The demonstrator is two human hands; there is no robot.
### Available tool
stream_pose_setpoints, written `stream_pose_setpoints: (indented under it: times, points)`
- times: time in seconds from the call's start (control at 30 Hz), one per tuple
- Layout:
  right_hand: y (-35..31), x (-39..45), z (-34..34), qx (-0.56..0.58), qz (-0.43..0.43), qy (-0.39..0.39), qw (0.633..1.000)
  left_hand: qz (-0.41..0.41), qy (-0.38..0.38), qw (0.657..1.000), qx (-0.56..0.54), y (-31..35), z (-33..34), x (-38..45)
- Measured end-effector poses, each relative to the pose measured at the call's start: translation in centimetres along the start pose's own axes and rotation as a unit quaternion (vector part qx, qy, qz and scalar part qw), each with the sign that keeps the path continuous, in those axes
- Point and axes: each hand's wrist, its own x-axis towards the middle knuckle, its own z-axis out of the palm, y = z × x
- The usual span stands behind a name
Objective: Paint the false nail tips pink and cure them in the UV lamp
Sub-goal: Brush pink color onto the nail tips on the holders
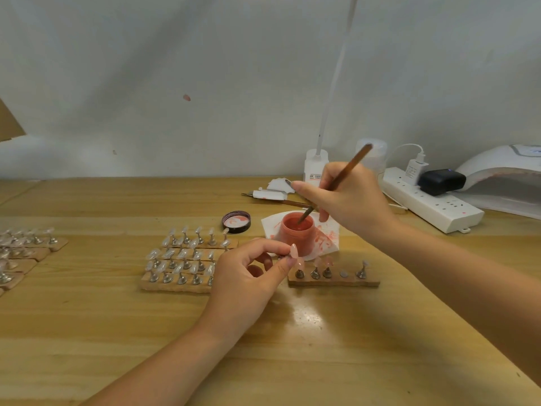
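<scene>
1. At the counter (117, 332) centre, the right hand (348, 197) holds a brush (339, 180), fingers pinching the brown shaft; the bristle end sits down inside the open pink polish pot (296, 233).
2. Brush long axis: tilted, handle end up and to the right, tip down-left into the pot.
3. Left hand (251, 276) sits just in front of the pot, thumb and forefinger pinching one nail tip (293, 250), already pinkish, held upright. What it is mounted on is hidden by the fingers.
4. Key relation: the held tip lies directly toward the person from the pot, nearly touching its wall in this view. Judgement: the loaded brush need only lift and draw back a little toward the left hand.
5. Holder strip (333, 281) just right of the left hand carries several pinkish tips and one bare post.
6. UV lamp (503, 177) stands far right, well apart, nearer the right arm.
7. Unpainted clear tips (181, 259) stand in rows to the left.
</scene>
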Motion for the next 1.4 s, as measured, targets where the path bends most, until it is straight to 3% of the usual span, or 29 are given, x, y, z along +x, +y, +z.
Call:
stream_pose_setpoints:
  times: [0.13, 0.33, 0.5, 0.7, 1.4]
  points:
    - [0.3, 0.9, 0.8, -0.090, 0.010, -0.044, 0.995, 0.001, -0.006, 1.000, -0.008, 0.3, 0.0, 0.0]
    - [0.6, 0.8, 1.4, -0.126, 0.031, -0.084, 0.988, 0.006, -0.008, 1.000, -0.004, 0.1, 0.0, 0.0]
    - [0.5, 1.1, 0.6, -0.055, 0.030, -0.028, 0.998, 0.009, -0.007, 1.000, -0.014, 0.3, 0.1, -0.1]
    - [1.5, 1.1, -0.5, 0.069, 0.153, 0.004, 0.986, 0.018, -0.003, 1.000, -0.006, 0.1, 0.1, 0.0]
    - [1.9, 0.4, -1.2, 0.118, 0.244, 0.026, 0.962, 0.017, -0.007, 1.000, -0.005, -0.4, 0.0, 0.2]
